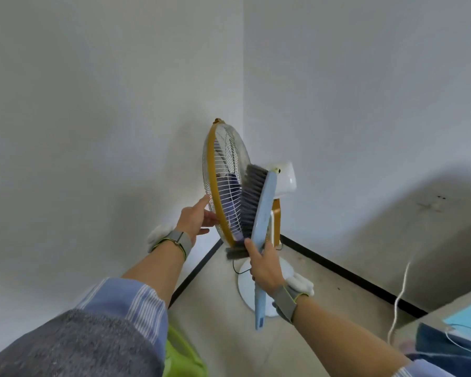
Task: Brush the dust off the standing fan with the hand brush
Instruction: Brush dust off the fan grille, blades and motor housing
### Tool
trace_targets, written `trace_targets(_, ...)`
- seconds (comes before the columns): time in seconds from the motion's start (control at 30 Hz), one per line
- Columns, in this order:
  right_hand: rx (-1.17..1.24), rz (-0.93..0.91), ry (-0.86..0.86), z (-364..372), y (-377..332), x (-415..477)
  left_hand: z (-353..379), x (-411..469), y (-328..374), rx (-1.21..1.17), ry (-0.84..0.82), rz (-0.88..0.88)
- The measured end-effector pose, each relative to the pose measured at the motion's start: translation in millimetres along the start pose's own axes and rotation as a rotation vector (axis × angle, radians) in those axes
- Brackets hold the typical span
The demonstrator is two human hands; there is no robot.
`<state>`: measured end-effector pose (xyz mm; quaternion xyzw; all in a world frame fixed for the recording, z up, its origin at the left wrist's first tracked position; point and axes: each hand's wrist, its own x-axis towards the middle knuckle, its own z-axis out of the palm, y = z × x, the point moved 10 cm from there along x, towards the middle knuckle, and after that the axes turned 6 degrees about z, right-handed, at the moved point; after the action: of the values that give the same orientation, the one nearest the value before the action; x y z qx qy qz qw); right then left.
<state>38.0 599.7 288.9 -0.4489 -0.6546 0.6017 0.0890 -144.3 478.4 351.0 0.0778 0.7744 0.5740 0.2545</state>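
A standing fan point(223, 170) with a white wire cage and an orange-yellow rim stands in the room's corner, its white motor housing point(284, 176) behind and its round white base point(245, 284) on the floor. My left hand point(195, 220) rests against the lower left rim of the cage, fingers spread on the grille. My right hand point(264, 265) grips the light blue hand brush point(264, 213) at mid-handle. Its grey bristles point(252, 197) press against the rear right side of the cage.
Two white walls meet behind the fan, with a black skirting strip point(346, 270) along the floor. A white cord point(401, 289) hangs at right over a table edge with blue items point(457, 325). A green object point(182, 355) lies on the floor by my left arm.
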Motion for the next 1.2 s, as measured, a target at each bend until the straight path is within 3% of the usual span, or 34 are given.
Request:
trace_targets(0.1,0.126,0.03,-0.069,8,1,-4,-7,-1,-4,-0.04,0.022,-0.006)
trace_targets(0.33,0.259,-0.025,-0.035,4,4,-7,0,-7,-2,-0.05,0.009,-0.011)
trace_targets(0.43,0.137,-0.039,-0.018,-2,5,1,3,-8,-1,-0.054,0.006,-0.015)
trace_targets(0.57,-0.251,0.009,0.096,-33,1,23,8,-7,4,-0.035,-0.004,-0.017)
trace_targets(0.73,-0.314,-0.037,0.255,-81,-20,35,13,-10,13,-0.004,0.025,0.049)
trace_targets(0.93,-0.172,-0.102,0.139,-69,6,26,15,-15,0,0.043,0.221,0.023)
trace_targets(1.07,-0.229,0.044,-0.109,-38,69,22,15,-17,2,0.057,0.259,0.016)
trace_targets(1.2,-0.327,0.151,-0.173,-51,97,32,7,-19,-5,0.066,0.305,0.0)
